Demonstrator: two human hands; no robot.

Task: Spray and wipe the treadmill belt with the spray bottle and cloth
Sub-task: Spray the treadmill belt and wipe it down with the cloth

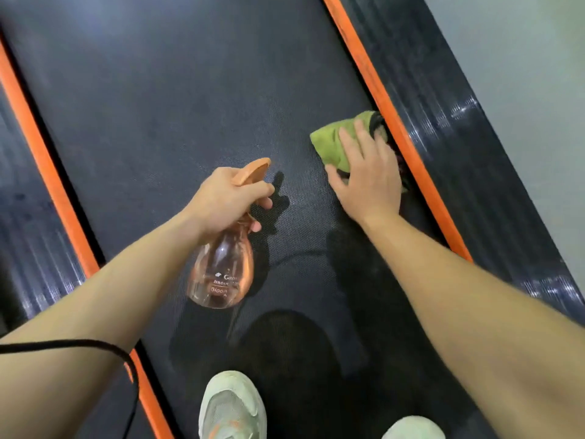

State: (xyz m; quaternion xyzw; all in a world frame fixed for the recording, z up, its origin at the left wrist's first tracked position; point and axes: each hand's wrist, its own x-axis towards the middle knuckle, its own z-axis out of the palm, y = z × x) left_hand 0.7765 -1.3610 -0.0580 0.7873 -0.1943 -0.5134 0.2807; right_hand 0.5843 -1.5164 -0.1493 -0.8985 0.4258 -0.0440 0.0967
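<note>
At the belt's right edge, the right hand [368,179] is pressing the green cloth [335,144] flat, fingers spread; the left hand [226,202] is gripping the spray bottle [221,270] mid-belt. Overlapping strokes along the treadmill belt [164,99] would likely serve best.

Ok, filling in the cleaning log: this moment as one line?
left hand: holds spray bottle | right hand: presses green cloth on treadmill belt by orange rail

Spray bottle [221,270]: white print, partly legible "Gro…", "Bloom"
</note>
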